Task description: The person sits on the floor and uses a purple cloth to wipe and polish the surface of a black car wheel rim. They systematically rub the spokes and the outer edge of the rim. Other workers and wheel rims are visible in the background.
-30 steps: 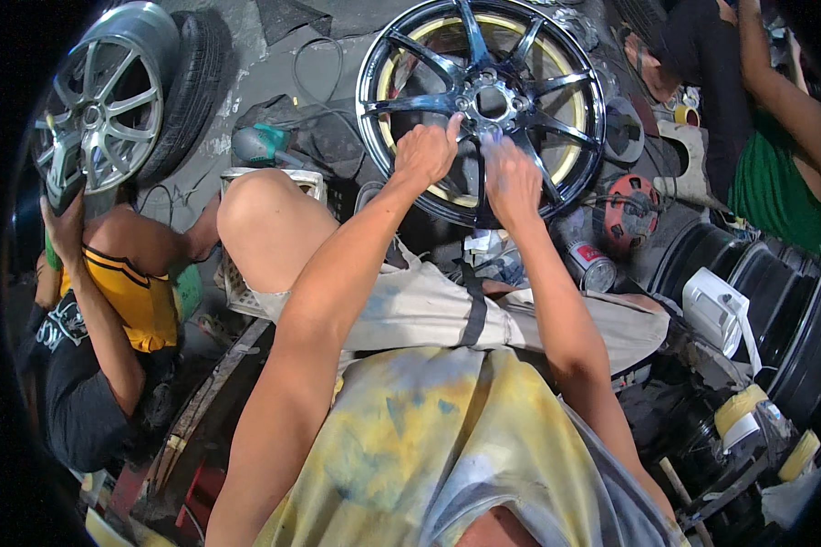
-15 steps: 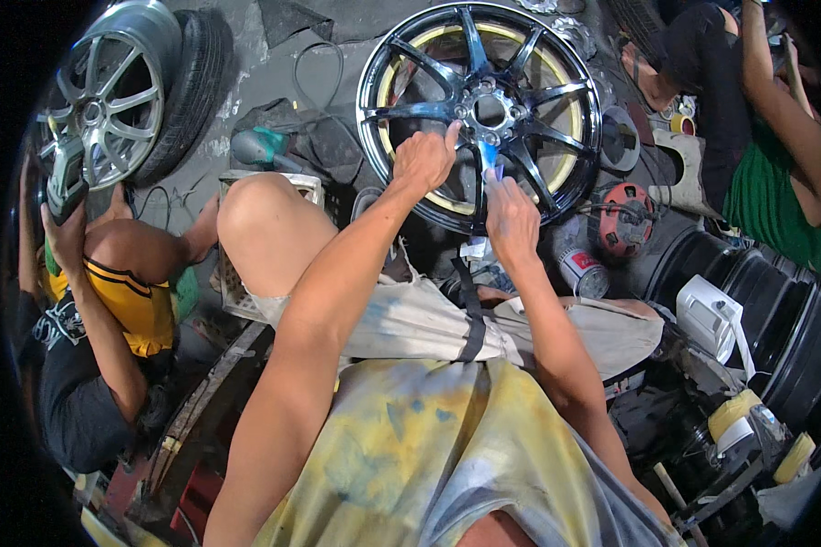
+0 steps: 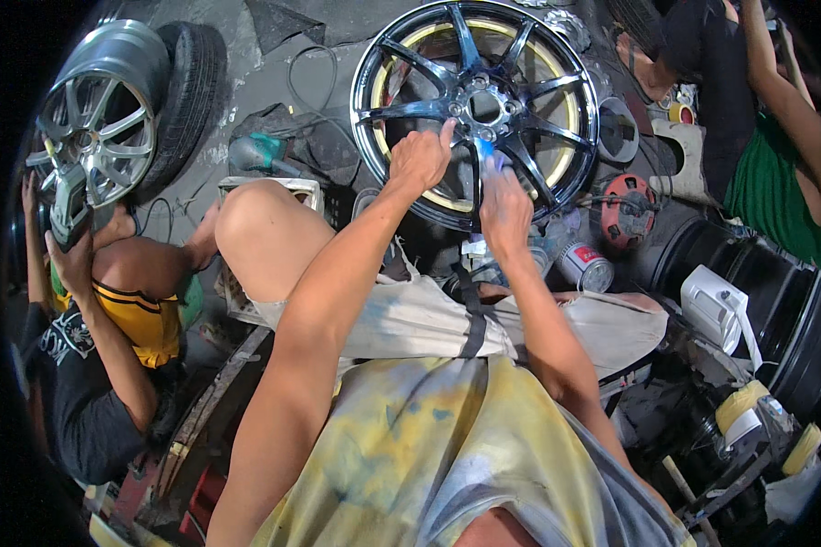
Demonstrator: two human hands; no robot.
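Note:
In front of me is a dark, glossy multi-spoke wheel rim (image 3: 472, 56) with a yellow ring behind its spokes. My left hand (image 3: 418, 162) has its fingers curled at the lower left spoke, the thumb stretched up beside the hub. Smeared by motion, my right hand (image 3: 505, 202) is over the bottom spoke. At its fingertips is a small blue flat piece (image 3: 485, 149), pressed near the hub; blur hides its exact kind. Bluish-white sheen shows on some spokes.
At left, a person holds a sander-like tool (image 3: 68, 205) against a silver wheel (image 3: 100, 137) beside a tire (image 3: 192, 100). A green-and-grey power tool (image 3: 260, 153) lies on the floor. To the right are a red round tool (image 3: 626, 210), a can (image 3: 584, 266), dark rims (image 3: 775, 301) and another person.
My right hand has shifted slightly left and its fingers are now blurred. My left hand keeps its place on the wheel rim. At left, the person's tool has moved lower on the silver wheel.

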